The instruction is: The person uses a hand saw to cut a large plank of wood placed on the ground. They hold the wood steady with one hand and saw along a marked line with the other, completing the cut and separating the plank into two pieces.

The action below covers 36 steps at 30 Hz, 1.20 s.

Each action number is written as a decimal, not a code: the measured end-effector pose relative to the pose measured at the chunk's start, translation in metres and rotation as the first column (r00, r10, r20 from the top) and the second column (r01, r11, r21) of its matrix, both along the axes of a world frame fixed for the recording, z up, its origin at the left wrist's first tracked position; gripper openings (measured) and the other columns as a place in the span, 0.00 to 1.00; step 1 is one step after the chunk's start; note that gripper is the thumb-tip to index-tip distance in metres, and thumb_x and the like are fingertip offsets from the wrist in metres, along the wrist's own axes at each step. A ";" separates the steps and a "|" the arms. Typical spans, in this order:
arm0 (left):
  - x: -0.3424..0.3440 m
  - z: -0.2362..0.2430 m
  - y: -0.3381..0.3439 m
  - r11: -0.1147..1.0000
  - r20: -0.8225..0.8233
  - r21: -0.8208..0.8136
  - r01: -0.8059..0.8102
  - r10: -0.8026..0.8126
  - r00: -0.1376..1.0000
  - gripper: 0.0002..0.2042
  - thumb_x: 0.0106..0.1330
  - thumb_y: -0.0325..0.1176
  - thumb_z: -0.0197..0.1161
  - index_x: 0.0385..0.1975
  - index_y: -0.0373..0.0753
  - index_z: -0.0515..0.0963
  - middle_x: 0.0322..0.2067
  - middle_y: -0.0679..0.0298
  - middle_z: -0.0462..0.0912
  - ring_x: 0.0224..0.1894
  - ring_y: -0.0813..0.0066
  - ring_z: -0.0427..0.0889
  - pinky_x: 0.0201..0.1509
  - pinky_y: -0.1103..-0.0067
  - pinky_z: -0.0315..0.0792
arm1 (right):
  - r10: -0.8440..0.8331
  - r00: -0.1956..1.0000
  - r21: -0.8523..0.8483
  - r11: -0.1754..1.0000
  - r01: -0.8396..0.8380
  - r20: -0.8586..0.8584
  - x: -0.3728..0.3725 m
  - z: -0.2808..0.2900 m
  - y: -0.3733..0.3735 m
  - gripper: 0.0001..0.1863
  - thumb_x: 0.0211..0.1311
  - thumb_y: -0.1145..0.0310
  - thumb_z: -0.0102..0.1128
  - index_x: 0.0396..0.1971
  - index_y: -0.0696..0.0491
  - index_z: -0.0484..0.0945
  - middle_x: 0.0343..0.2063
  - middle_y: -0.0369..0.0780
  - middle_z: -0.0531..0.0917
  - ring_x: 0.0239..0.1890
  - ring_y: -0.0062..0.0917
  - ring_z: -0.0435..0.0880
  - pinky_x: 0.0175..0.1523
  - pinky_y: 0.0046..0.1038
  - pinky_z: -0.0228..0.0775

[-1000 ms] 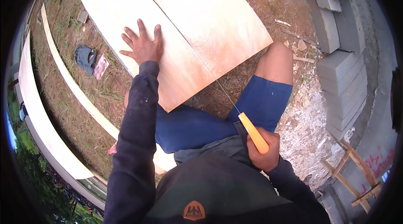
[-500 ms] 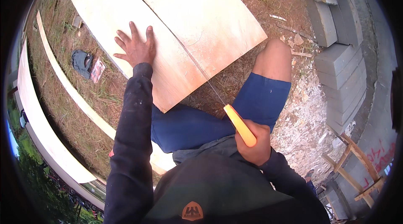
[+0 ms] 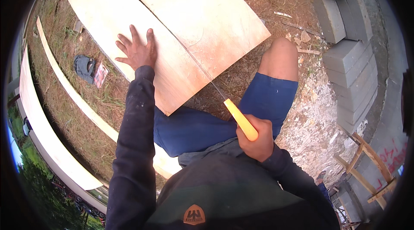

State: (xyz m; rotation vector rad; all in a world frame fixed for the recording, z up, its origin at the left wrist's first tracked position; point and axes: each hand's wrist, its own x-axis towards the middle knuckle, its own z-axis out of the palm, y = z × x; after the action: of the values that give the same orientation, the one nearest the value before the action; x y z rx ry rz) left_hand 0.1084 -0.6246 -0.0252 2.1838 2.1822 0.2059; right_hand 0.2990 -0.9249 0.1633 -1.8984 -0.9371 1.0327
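Note:
A large sheet of pale plywood (image 3: 220,14) lies in front of me, split by a long dark cut from its far edge toward its near edge. Flat on the part left of the cut rests my left hand (image 3: 138,49), fingers spread. My right hand (image 3: 256,138) is wrapped round the yellow-orange handle of a hand saw (image 3: 239,118), close to my lap. The saw's thin blade lies in line with the cut at the sheet's near edge; most of it is hidden in or under the wood. Sawdust lies along the cut.
Grey concrete blocks (image 3: 349,66) are stacked at the right, with a wooden frame (image 3: 366,169) below them. Long pale wood strips (image 3: 73,94) lie on the grass at the left, near a dark bag (image 3: 84,67). My bent knee (image 3: 280,55) is beside the sheet's near right corner.
My right hand and the saw handle have shifted slightly up and left, nearer the sheet's edge. My left hand stays pressed on the plywood; the whole view has shifted a little.

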 end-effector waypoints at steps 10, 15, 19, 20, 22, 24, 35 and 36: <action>0.018 0.001 0.004 0.999 0.045 0.006 0.034 -0.034 0.998 0.39 0.67 0.69 0.48 0.74 0.54 0.59 0.75 0.40 0.47 0.78 0.40 0.39 0.69 0.31 0.31 | 0.076 0.992 -0.059 0.996 -0.070 0.104 -0.020 -0.084 0.167 0.10 0.55 0.74 0.62 0.22 0.65 0.75 0.16 0.57 0.75 0.20 0.48 0.81 0.27 0.37 0.69; -0.002 -0.005 0.003 1.000 0.004 -0.004 0.015 -0.015 1.000 0.39 0.67 0.69 0.47 0.74 0.55 0.58 0.75 0.41 0.47 0.78 0.40 0.39 0.69 0.31 0.31 | 0.000 1.000 -0.001 1.000 0.000 -0.018 0.004 -0.013 0.019 0.04 0.54 0.80 0.61 0.29 0.64 0.80 0.16 0.47 0.79 0.19 0.30 0.83 0.27 0.28 0.70; -0.001 -0.003 -0.004 1.000 -0.001 0.002 0.011 -0.011 1.000 0.39 0.67 0.70 0.47 0.74 0.55 0.58 0.74 0.40 0.47 0.78 0.40 0.39 0.70 0.32 0.31 | 0.085 0.996 -0.105 0.991 -0.081 0.038 0.015 0.056 -0.054 0.09 0.53 0.83 0.58 0.35 0.65 0.82 0.21 0.44 0.84 0.24 0.29 0.87 0.32 0.25 0.76; 0.000 -0.003 -0.001 1.000 0.001 0.013 0.008 -0.008 1.000 0.39 0.67 0.70 0.47 0.74 0.55 0.58 0.74 0.40 0.47 0.78 0.40 0.39 0.70 0.32 0.31 | 0.075 0.995 -0.076 0.995 -0.070 0.060 0.010 0.047 -0.043 0.10 0.53 0.83 0.58 0.35 0.65 0.82 0.21 0.44 0.84 0.24 0.29 0.87 0.32 0.25 0.76; 0.001 -0.006 -0.001 1.000 0.007 0.014 0.003 -0.003 1.000 0.39 0.67 0.70 0.47 0.74 0.55 0.58 0.74 0.40 0.48 0.78 0.40 0.39 0.69 0.32 0.32 | 0.096 0.995 -0.046 0.994 -0.095 0.022 0.004 -0.012 0.031 0.07 0.53 0.81 0.59 0.33 0.64 0.81 0.18 0.48 0.80 0.19 0.33 0.83 0.29 0.28 0.72; 0.016 0.000 0.005 1.000 0.023 0.020 0.019 -0.020 1.000 0.39 0.67 0.69 0.47 0.74 0.54 0.58 0.74 0.40 0.48 0.78 0.40 0.40 0.69 0.32 0.32 | 0.134 0.988 -0.091 0.988 -0.127 0.072 -0.005 -0.056 0.139 0.10 0.56 0.73 0.61 0.24 0.66 0.77 0.14 0.53 0.76 0.18 0.45 0.80 0.27 0.34 0.70; 0.001 -0.008 0.001 0.999 -0.010 0.043 0.017 -0.017 1.000 0.39 0.67 0.70 0.46 0.74 0.55 0.58 0.74 0.41 0.49 0.78 0.40 0.40 0.68 0.30 0.32 | 0.066 0.993 -0.060 0.996 -0.061 0.094 0.010 0.044 -0.051 0.12 0.52 0.83 0.57 0.38 0.65 0.83 0.20 0.45 0.83 0.21 0.30 0.86 0.31 0.26 0.75; 0.002 -0.007 0.000 0.999 -0.009 0.040 0.018 -0.018 1.000 0.39 0.67 0.70 0.46 0.74 0.55 0.58 0.74 0.41 0.48 0.78 0.40 0.40 0.69 0.30 0.32 | 0.037 0.996 -0.061 0.998 -0.032 0.081 0.003 0.034 -0.021 0.10 0.52 0.83 0.58 0.35 0.64 0.82 0.19 0.45 0.82 0.19 0.30 0.83 0.29 0.27 0.73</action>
State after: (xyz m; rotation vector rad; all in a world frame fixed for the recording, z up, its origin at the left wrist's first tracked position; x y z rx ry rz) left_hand 0.1101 -0.6242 -0.0325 2.2283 2.1808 0.2417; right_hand 0.3024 -0.9455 0.1971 -1.9932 -0.9992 1.0194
